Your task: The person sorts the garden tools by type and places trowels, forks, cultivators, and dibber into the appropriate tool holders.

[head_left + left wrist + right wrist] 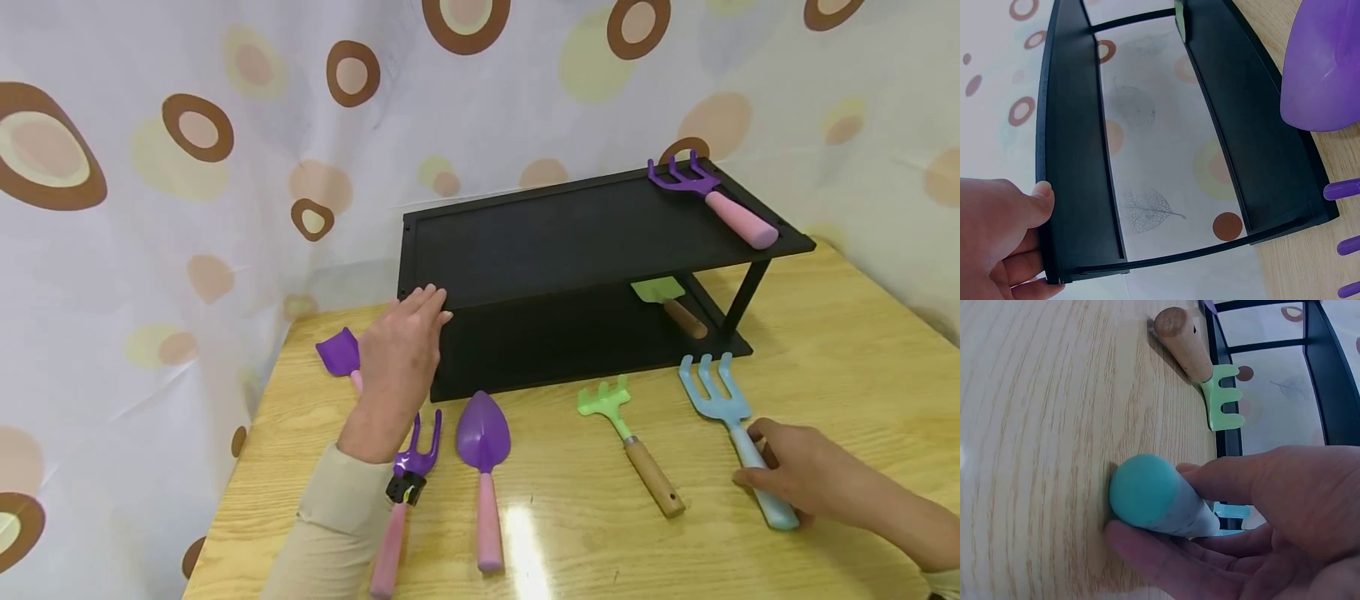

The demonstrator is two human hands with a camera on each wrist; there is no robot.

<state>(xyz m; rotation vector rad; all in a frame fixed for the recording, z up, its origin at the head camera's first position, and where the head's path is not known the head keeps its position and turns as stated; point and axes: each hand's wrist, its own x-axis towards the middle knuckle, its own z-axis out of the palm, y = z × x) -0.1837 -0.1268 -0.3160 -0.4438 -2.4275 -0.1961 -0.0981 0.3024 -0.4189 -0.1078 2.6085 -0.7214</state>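
Observation:
A black two-tier shelf [525, 242] stands on the table, and my left hand [401, 354] holds its front left corner. In the left wrist view, the thumb lies against the shelf's edge and the fingers bend round it. My right hand [817, 475] grips the handle of a light blue hand fork [716, 405], which lies at the right in front of the shelf. The right wrist view shows thumb and fingers on either side of the rounded handle end [1143, 490]. A purple hand rake [738, 218] with a pink handle lies on the top tier.
On the lower tier is a green spade [660, 290] with a wooden handle. A green rake [633, 446], purple trowel [483, 433], purple fork [416, 458] and purple spade [340, 353] lie on the wooden table [570, 533]. Behind hangs a patterned cloth [480, 108].

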